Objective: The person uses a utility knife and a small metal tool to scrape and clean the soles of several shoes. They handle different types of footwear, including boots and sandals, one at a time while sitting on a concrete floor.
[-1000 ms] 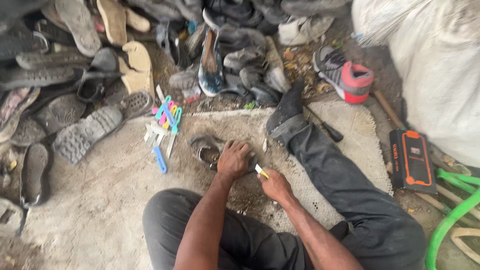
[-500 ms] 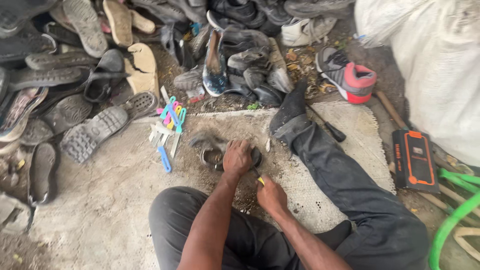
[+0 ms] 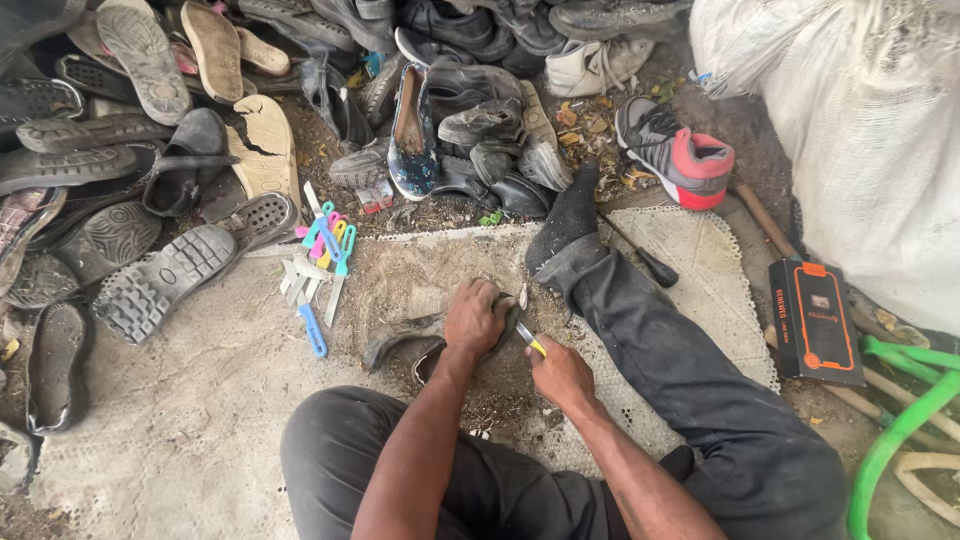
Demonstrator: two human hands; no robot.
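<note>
Left hand (image 3: 476,318) pressing worn shoe (image 3: 400,335), long axis left-right on mat (image 3: 700,260); right hand (image 3: 560,372) gripping yellow-handled knife (image 3: 530,338).

The left hand (image 3: 475,318) covers most of the dark shoe (image 3: 400,335) beneath it. The blade of the yellow-handled knife (image 3: 531,339) is hidden between hand and shoe. The green hose (image 3: 905,425) is cut off at the right edge.

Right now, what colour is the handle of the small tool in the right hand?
Yellow: the handle shows just above the right hand in the head view.
</note>
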